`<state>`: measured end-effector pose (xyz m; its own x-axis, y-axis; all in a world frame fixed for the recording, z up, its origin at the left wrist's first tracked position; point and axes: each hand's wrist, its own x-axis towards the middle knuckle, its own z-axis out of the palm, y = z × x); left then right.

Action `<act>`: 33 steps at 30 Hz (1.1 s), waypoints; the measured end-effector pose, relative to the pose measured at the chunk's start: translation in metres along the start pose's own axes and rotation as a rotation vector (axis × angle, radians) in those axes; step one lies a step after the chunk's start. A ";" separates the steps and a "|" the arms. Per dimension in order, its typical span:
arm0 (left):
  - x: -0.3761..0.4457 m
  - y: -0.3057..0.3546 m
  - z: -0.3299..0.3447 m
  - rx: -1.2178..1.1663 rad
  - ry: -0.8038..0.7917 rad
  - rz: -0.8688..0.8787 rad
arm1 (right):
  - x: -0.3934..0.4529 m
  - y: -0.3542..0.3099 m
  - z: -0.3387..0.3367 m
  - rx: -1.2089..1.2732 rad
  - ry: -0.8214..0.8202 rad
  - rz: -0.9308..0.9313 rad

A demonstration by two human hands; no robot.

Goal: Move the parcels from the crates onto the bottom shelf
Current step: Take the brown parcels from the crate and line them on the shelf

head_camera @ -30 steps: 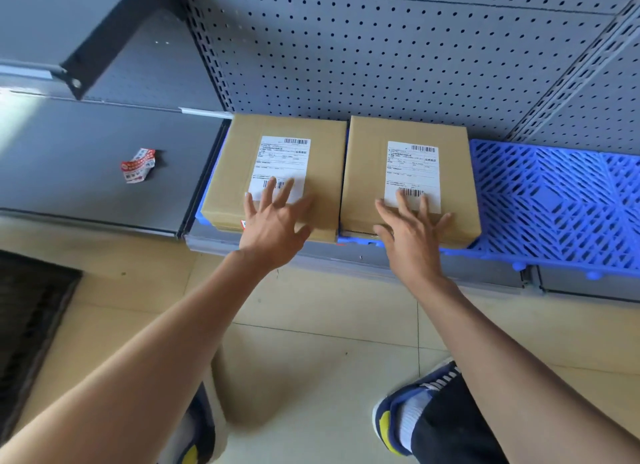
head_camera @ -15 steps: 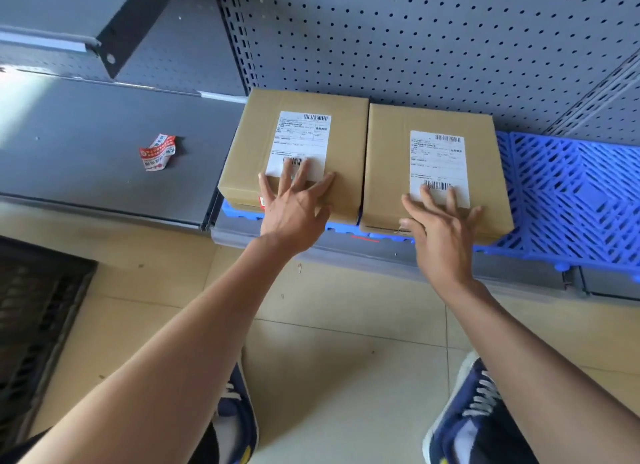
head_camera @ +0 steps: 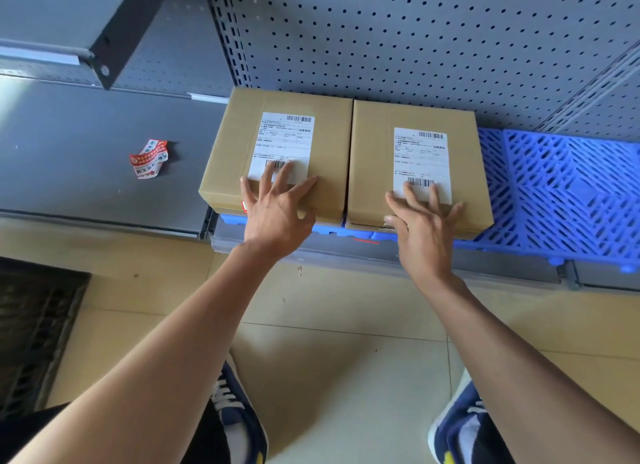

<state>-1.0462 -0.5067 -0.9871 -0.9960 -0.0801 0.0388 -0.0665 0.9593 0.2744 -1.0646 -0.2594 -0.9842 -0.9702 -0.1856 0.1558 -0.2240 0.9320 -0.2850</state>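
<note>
Spread hands press rectangular cardboard parcels.

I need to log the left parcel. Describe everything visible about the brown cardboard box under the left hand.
The brown cardboard box on the left is a flat rectangular parcel lying label-up on the blue plastic lattice mat of the bottom shelf, its back edge near the grey pegboard. A white shipping label with two barcodes sits on top. Its right side meets the second brown box. The left hand rests spread-fingered on its near edge. A red scrap shows at its front lower edge.
</note>
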 end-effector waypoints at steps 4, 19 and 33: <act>0.001 0.005 0.000 -0.018 -0.007 -0.006 | -0.001 0.000 0.001 0.013 0.000 0.017; -0.001 0.023 0.002 0.039 -0.082 0.005 | -0.007 0.011 -0.001 0.018 0.013 0.037; 0.000 0.023 -0.001 0.119 -0.141 0.031 | -0.003 0.014 -0.003 0.002 -0.009 0.027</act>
<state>-1.0477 -0.4849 -0.9802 -0.9956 -0.0198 -0.0919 -0.0343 0.9867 0.1592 -1.0647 -0.2451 -0.9862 -0.9766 -0.1635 0.1396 -0.1983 0.9361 -0.2904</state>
